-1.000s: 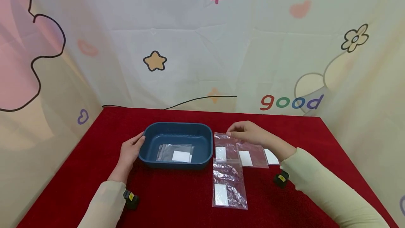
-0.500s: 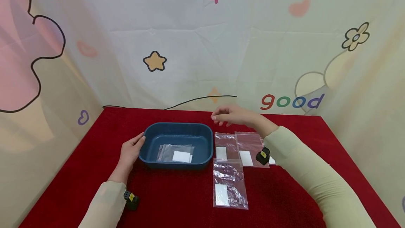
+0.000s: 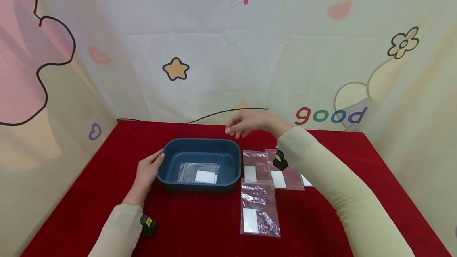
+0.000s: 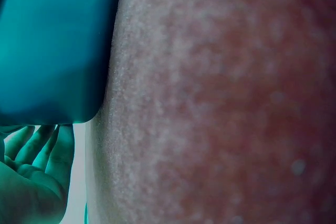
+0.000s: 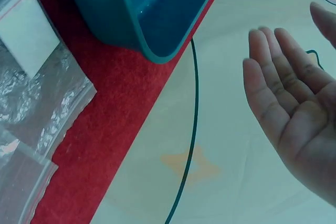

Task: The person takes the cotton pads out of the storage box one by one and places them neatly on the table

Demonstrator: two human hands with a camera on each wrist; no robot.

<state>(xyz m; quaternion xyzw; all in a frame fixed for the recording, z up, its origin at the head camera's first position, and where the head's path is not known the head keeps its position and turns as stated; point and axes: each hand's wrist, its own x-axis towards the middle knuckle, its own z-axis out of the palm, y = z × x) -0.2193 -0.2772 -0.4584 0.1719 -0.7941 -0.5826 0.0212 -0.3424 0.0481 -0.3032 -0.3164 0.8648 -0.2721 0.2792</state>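
My left hand holds the left end of a blue rectangular plastic basin, thumb at the rim. In the left wrist view its fingers lie against the outer wall. Clear zip bags with a white card lie inside the basin. Beyond the basin's back right corner, my right hand hangs in the air with nothing in it, fingers slightly bent. Right of the basin lie a zip bag, another bag partly under my sleeve, and a nearer bag, each with a white card.
A red cloth covers the table. Another white piece shows beside my right sleeve. A printed curtain hangs directly behind the table's back edge.
My right hand has left the bags on the right, rising and moving left to behind the basin's back right corner. The left hand, basin and bags stay where they were.
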